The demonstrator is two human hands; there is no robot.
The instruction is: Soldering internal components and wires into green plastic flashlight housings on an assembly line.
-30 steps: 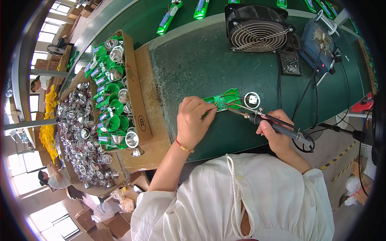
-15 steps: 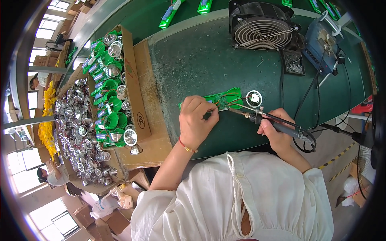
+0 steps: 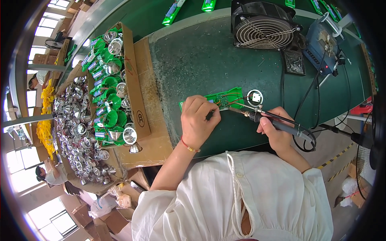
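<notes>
A soldering iron point(image 3: 288, 128) with a thin tube along it is in my right hand point(image 3: 278, 138), fingers wrapped round its handle. Its tip reaches to the near edge of a green plastic housing point(image 3: 235, 93) on the bench, beside a small green circuit board point(image 3: 220, 100). Thin red and dark wires run from the board to a round silver reflector point(image 3: 255, 98) lying just right of the housing. My left hand point(image 3: 198, 122) is over the housing's left part, thumb and forefinger pinched together near the board. What lies between those fingertips is hidden.
A carton point(image 3: 138, 92) of green housings with reflectors stands on the left, beside a heap of silver reflectors point(image 3: 82, 128). Behind are a black fan point(image 3: 263, 34), a small dark tray point(image 3: 294, 62) and a blue soldering station point(image 3: 319, 48). Cables hang at right.
Both hands stay almost in place, the left shifting very slightly right. The iron's tip remains beside the circuit board. The whole view has shifted slightly.
</notes>
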